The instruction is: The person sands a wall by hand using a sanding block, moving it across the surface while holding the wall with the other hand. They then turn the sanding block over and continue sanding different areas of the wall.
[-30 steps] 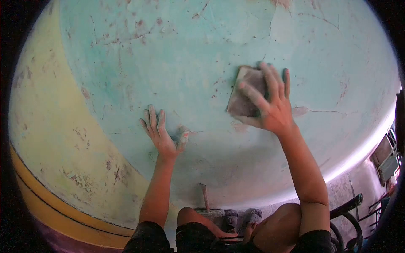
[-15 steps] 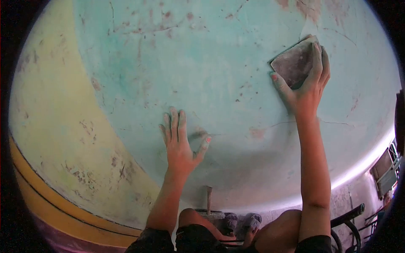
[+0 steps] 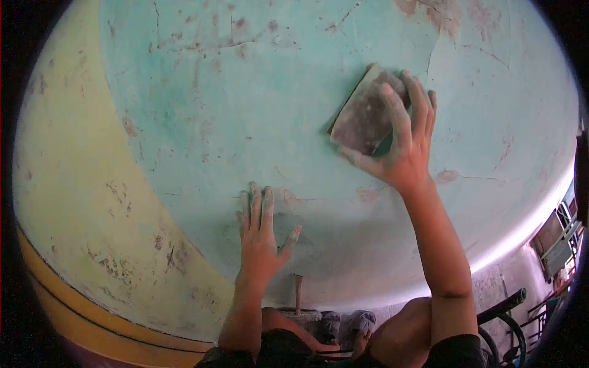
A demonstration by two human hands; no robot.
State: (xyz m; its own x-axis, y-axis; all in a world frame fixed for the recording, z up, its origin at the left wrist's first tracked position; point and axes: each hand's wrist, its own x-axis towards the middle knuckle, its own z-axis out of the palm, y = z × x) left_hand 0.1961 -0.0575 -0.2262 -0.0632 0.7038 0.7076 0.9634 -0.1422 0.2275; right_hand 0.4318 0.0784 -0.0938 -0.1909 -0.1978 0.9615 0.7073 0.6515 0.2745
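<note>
My right hand point(image 3: 410, 147), dusty at the fingers, grips a dark, dusty piece of sandpaper point(image 3: 362, 118). The sandpaper lies against a turquoise painted wall point(image 3: 208, 116), its left edge slightly raised. My thumb is at its lower edge and the fingers are along its right side. Lower and to the left, my left hand point(image 3: 261, 242) rests on the same wall with fingers spread, holding nothing. Whitish dust coats its fingertips. Cracks and worn reddish patches point(image 3: 445, 15) mark the paint.
A yellow painted area point(image 3: 73, 178) borders the turquoise on the left, above an orange band point(image 3: 92, 313). Below are my knees, two shoes point(image 3: 363, 320) and an upright stick-like piece point(image 3: 298, 294). A dark tubular frame point(image 3: 503, 306) stands at the lower right.
My right hand has moved left and slightly down with the sandpaper, which has turned. My left hand appears a little lower in view, still spread on the wall.
</note>
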